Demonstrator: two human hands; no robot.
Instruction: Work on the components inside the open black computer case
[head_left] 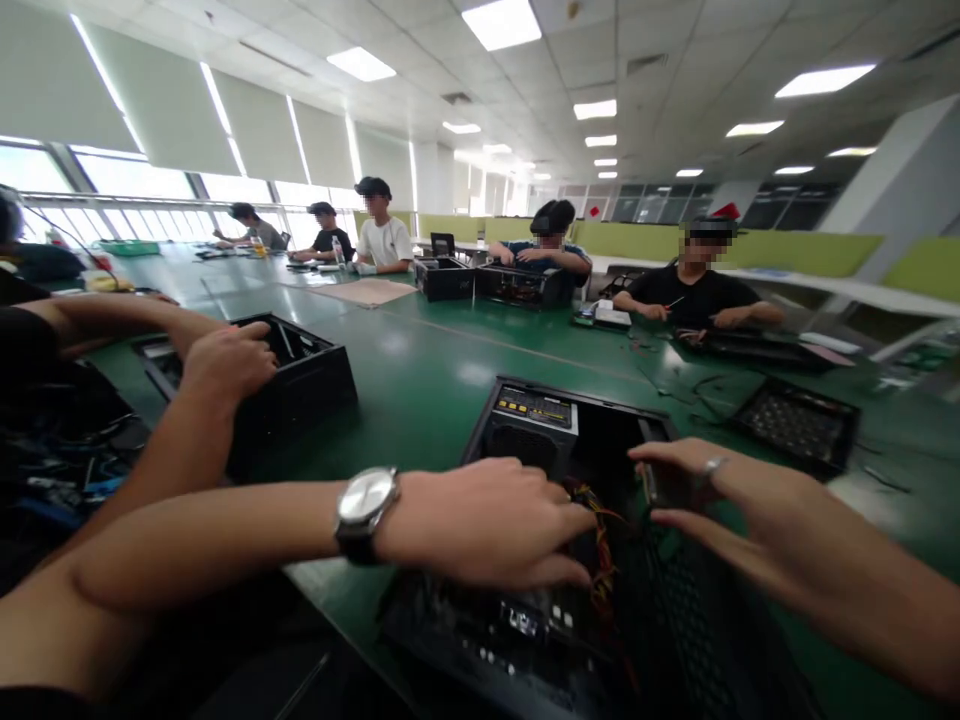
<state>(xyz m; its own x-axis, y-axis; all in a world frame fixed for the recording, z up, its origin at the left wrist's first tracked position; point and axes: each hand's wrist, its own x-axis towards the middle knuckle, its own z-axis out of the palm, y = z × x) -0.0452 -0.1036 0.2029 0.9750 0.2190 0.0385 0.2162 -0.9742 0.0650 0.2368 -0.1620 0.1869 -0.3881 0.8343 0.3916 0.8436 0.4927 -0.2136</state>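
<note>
A black computer case (517, 630) lies open on the table in front of me, with its inside facing up. In its far corner sits a power supply (531, 420) with a yellow-marked label. My left hand (487, 520), wearing a wristwatch (367, 510), reaches over the case. Its index finger is stretched out at a bundle of thin coloured wires (602, 545), thumb apart; whether it touches them is unclear. At the case's right side my right hand (739, 500) grips a flat dark part with a metal edge (649, 487) between thumb and fingers. Its kind is hard to make out.
Close on my left, a person's hand (229, 360) reaches into another black case (300, 390). A perforated black panel (799, 420) and loose cables lie at the right on the green table (420, 380). Across it, a person (697, 290) works; several others sit farther back.
</note>
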